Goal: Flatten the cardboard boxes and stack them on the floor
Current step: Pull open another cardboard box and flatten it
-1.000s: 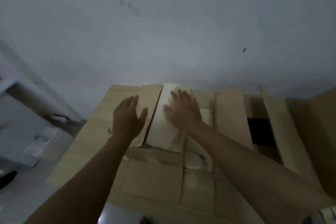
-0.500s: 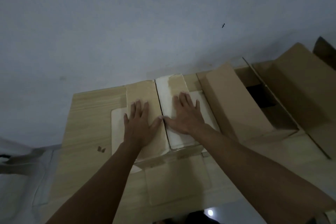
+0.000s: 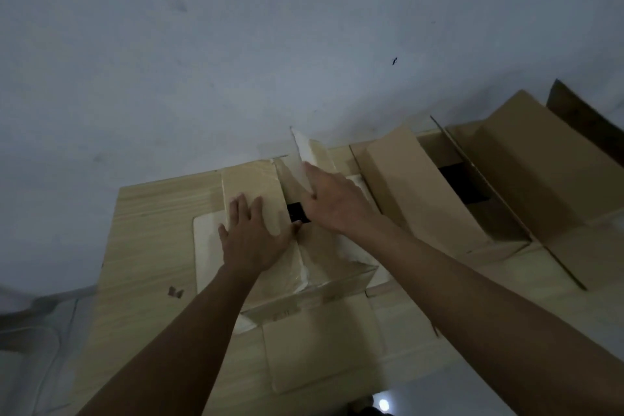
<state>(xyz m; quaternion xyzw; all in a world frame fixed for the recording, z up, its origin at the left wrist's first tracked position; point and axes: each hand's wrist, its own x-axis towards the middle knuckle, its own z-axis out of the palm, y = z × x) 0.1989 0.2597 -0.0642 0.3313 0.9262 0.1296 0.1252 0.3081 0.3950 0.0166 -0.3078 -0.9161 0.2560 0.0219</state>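
Observation:
A small cardboard box stands on a light wooden table against the wall. My left hand lies flat, fingers spread, on the box's left top flap. My right hand grips the right top flap and holds it raised on edge, so a dark gap shows between the two flaps. A lower flap of the box hangs out toward me over the table.
A larger open cardboard box sits just right of the small one, with its flaps spread and a dark inside. More cardboard stands at the far right. A pale wall rises behind the table. Floor shows at the lower left.
Both hands were pressing flat on the closed top flaps. Now my right hand has lifted the right flap upright, opening a dark gap; my left hand still presses the left flap.

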